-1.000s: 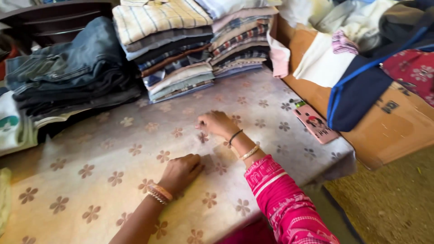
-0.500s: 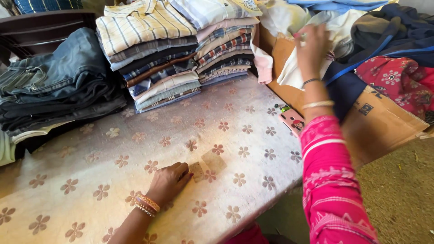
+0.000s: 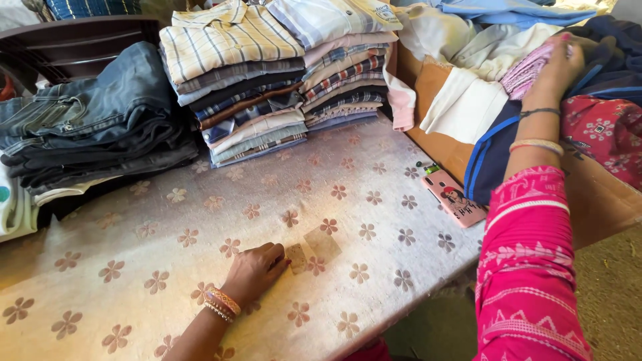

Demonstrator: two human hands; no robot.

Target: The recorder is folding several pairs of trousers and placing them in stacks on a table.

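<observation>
Upper right of the frame, the right hand (image 3: 558, 67) closes on a pink striped garment (image 3: 528, 70) in the cardboard box (image 3: 441, 144); lifting it out seems next. The left hand (image 3: 254, 271) rests flat, empty, on the flowered tablecloth (image 3: 167, 267).

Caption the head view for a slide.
Right hand reaches a pink cloth in the cardboard box; left hand rests on the flowered tablecloth.

One camera only — worn on the person's head, looking steeply down and forward over the flowered table (image 3: 374, 180), close in, toward the stacked shirts (image 3: 267, 73).
</observation>
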